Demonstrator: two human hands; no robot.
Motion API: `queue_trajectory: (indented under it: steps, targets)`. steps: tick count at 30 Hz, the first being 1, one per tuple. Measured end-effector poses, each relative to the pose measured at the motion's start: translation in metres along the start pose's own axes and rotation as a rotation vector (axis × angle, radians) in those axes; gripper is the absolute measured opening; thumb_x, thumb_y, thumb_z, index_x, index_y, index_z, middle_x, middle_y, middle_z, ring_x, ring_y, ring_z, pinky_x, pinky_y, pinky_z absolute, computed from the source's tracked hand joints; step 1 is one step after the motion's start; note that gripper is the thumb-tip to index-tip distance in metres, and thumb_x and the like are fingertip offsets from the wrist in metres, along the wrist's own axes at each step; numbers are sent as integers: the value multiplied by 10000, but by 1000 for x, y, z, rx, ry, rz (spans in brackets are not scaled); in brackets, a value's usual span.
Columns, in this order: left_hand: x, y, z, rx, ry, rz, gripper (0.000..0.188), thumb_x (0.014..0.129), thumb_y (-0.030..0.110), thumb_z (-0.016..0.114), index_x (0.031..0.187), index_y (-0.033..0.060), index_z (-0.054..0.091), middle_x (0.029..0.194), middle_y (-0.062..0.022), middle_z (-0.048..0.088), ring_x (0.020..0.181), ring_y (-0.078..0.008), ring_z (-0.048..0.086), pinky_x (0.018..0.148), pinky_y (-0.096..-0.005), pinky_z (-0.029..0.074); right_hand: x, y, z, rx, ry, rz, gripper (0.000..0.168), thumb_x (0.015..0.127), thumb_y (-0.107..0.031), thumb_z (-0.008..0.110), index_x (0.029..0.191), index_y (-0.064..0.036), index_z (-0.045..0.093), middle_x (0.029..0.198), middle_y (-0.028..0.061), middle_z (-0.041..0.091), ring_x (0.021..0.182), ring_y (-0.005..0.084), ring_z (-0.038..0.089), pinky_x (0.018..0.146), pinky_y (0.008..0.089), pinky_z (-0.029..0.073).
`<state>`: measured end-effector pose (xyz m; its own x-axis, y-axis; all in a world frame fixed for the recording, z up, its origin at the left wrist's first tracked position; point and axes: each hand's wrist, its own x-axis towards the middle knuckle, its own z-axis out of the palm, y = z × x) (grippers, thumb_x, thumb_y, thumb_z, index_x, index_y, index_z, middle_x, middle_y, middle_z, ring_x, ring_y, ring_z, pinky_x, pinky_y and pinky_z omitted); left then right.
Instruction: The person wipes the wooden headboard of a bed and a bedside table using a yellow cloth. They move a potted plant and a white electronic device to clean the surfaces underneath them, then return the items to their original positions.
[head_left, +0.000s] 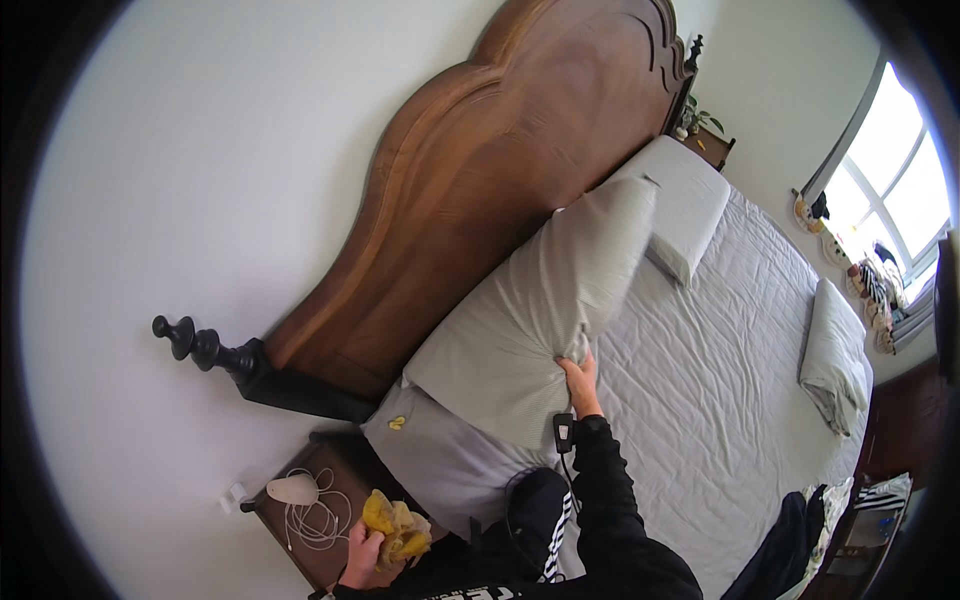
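Observation:
My right hand (582, 382) grips the edge of a large grey striped pillow (510, 322), and its fabric creases toward the fingers. The pillow lies tilted along the wooden headboard, its far end against a second grey pillow (686, 202). In my left hand (364, 551), over the nightstand, is a crumpled yellow and brown cloth (397, 529). A small yellow item (396, 424) rests on the grey sheet near the headboard's corner. A black device with a cable (562, 433) is beside my right wrist.
A nightstand (319, 450) holds a white device (294, 490) and coiled white cable. The carved headboard (480, 187) has a black post (206, 349). Folded grey bedding (832, 356) and dark clothing (780, 551) lie on the bed's far side. Beyond, a window (885, 157) has soft toys below.

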<state>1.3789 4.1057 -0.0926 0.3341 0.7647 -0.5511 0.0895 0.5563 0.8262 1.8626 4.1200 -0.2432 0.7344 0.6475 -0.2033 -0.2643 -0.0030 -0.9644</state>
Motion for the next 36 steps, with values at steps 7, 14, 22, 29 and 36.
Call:
queue_trajectory:
  steps: [7,14,22,29,36]
  targets:
    - [15,-17,4,129,-78,24,407,783,-1,463,1180,-56,536,1070,-80,625,966,-161,604,871,-299,488,-63,140,-74,-103,469,223,903,834,-312,691,1505,-79,134,1442,163,372,1319,303,356,1072,404,317]
    - [6,-5,5,142,-87,40,403,790,-4,451,1181,-56,535,1081,-82,618,984,-157,599,887,-306,484,-50,86,-38,-7,190,292,866,728,-120,743,1432,-17,249,1329,167,458,1200,279,461,1000,381,393]
    - [24,-19,-6,221,-145,-3,417,802,8,451,1207,-50,530,1112,-80,612,1011,-154,595,911,-300,473,-2,107,-97,-425,64,134,711,727,-108,708,1367,-82,400,929,144,619,798,265,617,666,383,493]
    - [30,-1,-2,183,-129,101,412,836,18,480,1240,-44,523,1139,-68,616,1052,-159,572,942,-303,447,-69,128,-17,-477,627,263,1206,660,-458,806,1481,31,70,1428,316,329,1319,448,349,1090,503,304]
    - [36,-17,-8,22,-230,136,408,857,26,490,1261,-26,502,1148,-59,601,1056,-144,556,944,-286,436,-176,124,-19,-1230,-23,287,1133,675,-404,843,1478,26,170,1340,277,465,1200,361,522,946,386,469]
